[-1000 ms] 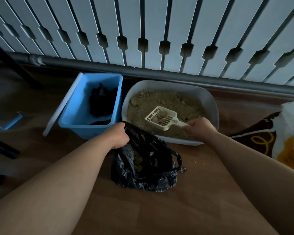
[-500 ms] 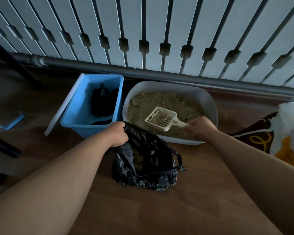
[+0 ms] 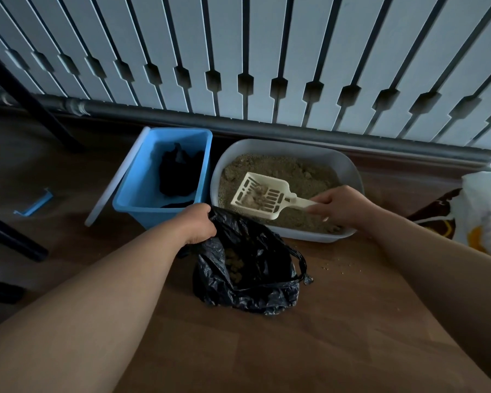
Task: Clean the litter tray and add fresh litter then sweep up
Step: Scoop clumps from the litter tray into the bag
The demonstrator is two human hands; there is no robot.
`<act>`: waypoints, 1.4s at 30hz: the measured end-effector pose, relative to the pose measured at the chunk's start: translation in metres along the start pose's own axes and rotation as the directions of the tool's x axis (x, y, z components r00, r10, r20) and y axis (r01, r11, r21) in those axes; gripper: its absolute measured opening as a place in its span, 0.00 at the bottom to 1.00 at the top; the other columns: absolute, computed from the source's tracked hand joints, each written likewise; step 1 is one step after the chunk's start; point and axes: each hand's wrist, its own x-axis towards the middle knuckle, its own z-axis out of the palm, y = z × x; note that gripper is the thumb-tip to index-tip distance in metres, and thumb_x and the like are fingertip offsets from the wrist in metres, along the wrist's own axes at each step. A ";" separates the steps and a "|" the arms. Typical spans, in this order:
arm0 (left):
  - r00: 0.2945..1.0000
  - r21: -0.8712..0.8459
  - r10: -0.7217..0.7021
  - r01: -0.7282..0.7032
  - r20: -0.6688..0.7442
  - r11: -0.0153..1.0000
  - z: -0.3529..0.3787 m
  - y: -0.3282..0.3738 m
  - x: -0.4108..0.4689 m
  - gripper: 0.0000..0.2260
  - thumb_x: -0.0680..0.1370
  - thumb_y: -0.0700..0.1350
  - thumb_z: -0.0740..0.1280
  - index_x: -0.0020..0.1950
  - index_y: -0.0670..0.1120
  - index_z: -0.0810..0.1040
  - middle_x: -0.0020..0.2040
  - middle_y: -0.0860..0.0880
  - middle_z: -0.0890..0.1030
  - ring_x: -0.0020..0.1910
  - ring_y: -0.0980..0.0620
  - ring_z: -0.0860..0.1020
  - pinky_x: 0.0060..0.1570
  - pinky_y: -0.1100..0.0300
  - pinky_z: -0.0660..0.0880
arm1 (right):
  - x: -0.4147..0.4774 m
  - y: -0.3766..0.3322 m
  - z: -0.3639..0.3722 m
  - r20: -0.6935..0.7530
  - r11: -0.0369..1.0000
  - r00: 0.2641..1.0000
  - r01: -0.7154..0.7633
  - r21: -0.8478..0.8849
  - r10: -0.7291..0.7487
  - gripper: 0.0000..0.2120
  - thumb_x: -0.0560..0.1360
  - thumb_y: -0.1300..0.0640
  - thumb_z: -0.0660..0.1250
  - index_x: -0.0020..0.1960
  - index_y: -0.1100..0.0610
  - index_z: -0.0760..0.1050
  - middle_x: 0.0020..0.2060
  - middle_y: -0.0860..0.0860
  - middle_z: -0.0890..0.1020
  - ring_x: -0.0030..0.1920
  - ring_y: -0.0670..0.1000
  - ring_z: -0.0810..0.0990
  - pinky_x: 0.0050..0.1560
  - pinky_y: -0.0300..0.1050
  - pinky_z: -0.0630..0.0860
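Scooping step: you are mid-sift; by my read the task is early, with fresh litter and sweeping not yet done.
Floor [image 3: 267, 350]: bare wood runs wide toward you, and that is your free room; dark furniture legs crowd the left.
Slatted panel [image 3: 238, 52]: closes off the back just behind the tray, with a pipe [image 3: 267, 129] along its foot; no swing room that way.
Litter tray [image 3: 289, 145]: grey, on the floor at the back, just beside the blue bin; full of sandy litter [image 3: 295, 171], so likely heavy. Stiff plastic; if you lift it, take both long rims.
Blue bin [image 3: 142, 191]: open, something dark inside; its near wall sits right by your left hand.
Black bag [image 3: 255, 268]: thin and floppy, slumped just in front of the tray, some clumps inside; the mouth likely collapses unless held.
Scoop [image 3: 270, 207]: light, rigid, slotted; above the litter. Keep it level, it is a short hop over the near rim.
Left hand [image 3: 197, 224]: clenched on the bag's rim, holding the mouth up.
Right hand [image 3: 340, 207]: grasping the scoop handle at its end.
Clumps [image 3: 255, 192]: loose on the scoop, and they look crumbly.
Spilled grains [image 3: 338, 266]: scattered right of the bag.
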 end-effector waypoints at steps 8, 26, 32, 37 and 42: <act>1.000 -0.041 -0.009 0.009 0.000 0.999 -0.005 0.001 -0.002 0.12 0.75 0.38 0.67 0.56 0.48 0.70 0.53 0.50 0.68 0.53 0.51 0.69 0.55 0.56 0.70 | -0.021 -0.021 0.013 0.157 0.897 0.984 0.147 -0.418 -0.088 0.13 0.75 0.46 0.69 0.58 0.47 0.81 0.47 0.43 0.82 0.49 0.49 0.79 0.59 0.47 0.71; 1.000 -0.116 0.008 -0.006 0.016 0.993 -0.006 0.003 -0.004 0.26 0.76 0.38 0.66 0.73 0.42 0.66 0.70 0.44 0.71 0.67 0.46 0.71 0.62 0.57 0.69 | -0.024 -0.053 0.032 0.028 0.551 0.916 0.265 -0.791 -0.400 0.09 0.77 0.47 0.63 0.54 0.43 0.81 0.48 0.44 0.82 0.55 0.48 0.74 0.57 0.42 0.64; 1.000 -0.105 0.017 -0.016 0.006 0.994 -0.006 0.005 0.001 0.19 0.75 0.39 0.65 0.67 0.44 0.71 0.67 0.45 0.72 0.62 0.47 0.73 0.57 0.57 0.72 | -0.018 -0.034 -0.002 0.016 0.915 0.997 0.072 -0.397 -0.072 0.08 0.72 0.44 0.71 0.49 0.43 0.84 0.35 0.43 0.81 0.34 0.44 0.77 0.39 0.44 0.75; 0.998 -0.125 0.040 -0.047 -0.058 0.991 -0.003 0.012 0.007 0.12 0.77 0.39 0.63 0.60 0.43 0.74 0.62 0.45 0.75 0.56 0.47 0.75 0.55 0.55 0.74 | -0.003 -0.013 -0.016 -0.076 0.935 0.994 -0.105 -0.338 0.084 0.08 0.71 0.46 0.72 0.44 0.49 0.82 0.37 0.46 0.82 0.38 0.48 0.81 0.41 0.46 0.79; 0.996 -0.166 0.066 -0.074 -0.055 0.983 -0.002 0.019 0.021 0.15 0.76 0.38 0.63 0.62 0.47 0.72 0.68 0.48 0.72 0.59 0.50 0.73 0.57 0.57 0.72 | 0.014 -0.009 -0.006 -0.134 0.908 0.977 -0.207 -0.364 0.168 0.11 0.72 0.48 0.69 0.40 0.55 0.80 0.34 0.50 0.78 0.33 0.50 0.76 0.30 0.43 0.71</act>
